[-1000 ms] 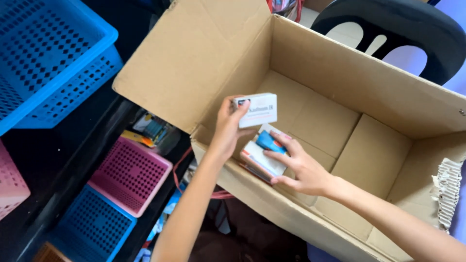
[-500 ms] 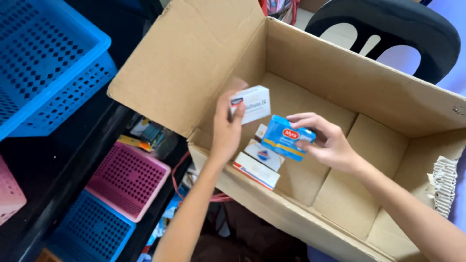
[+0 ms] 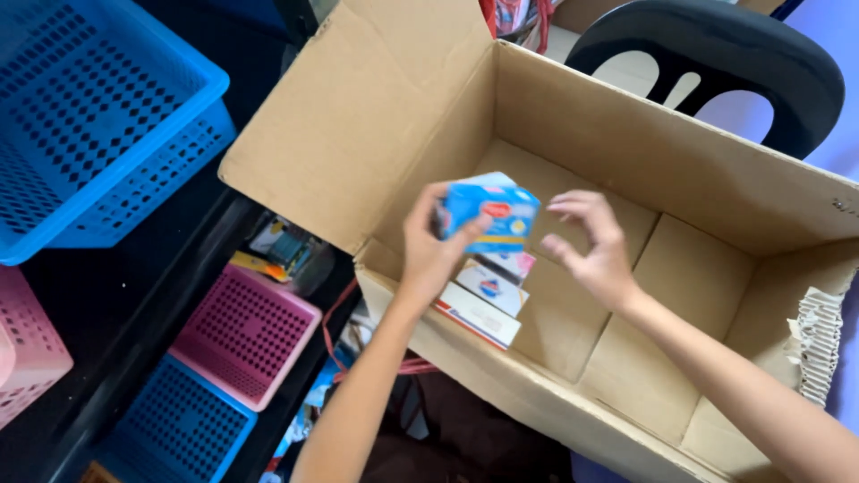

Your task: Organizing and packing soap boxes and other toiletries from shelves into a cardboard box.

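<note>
My left hand (image 3: 432,257) is raised over the near left corner of a large open cardboard box (image 3: 626,152) and grips a small blue packet (image 3: 488,211), with the edge of a white packet showing behind it. My right hand (image 3: 592,246) hovers just right of the blue packet, fingers spread, holding nothing. Below the hands, a few small white packets (image 3: 483,300) lie stacked against the box's near wall.
A big blue perforated basket (image 3: 89,125) sits at the upper left. Pink (image 3: 246,331) and blue (image 3: 179,425) perforated baskets stand on the floor below, with a pink one at the left edge. A black chair back (image 3: 716,54) rises behind the box. White corrugated material (image 3: 819,340) hangs at the right.
The blue packet went from my right hand to my left hand, joining the white packet there. My right hand let go and opened. The camera moved closer.
</note>
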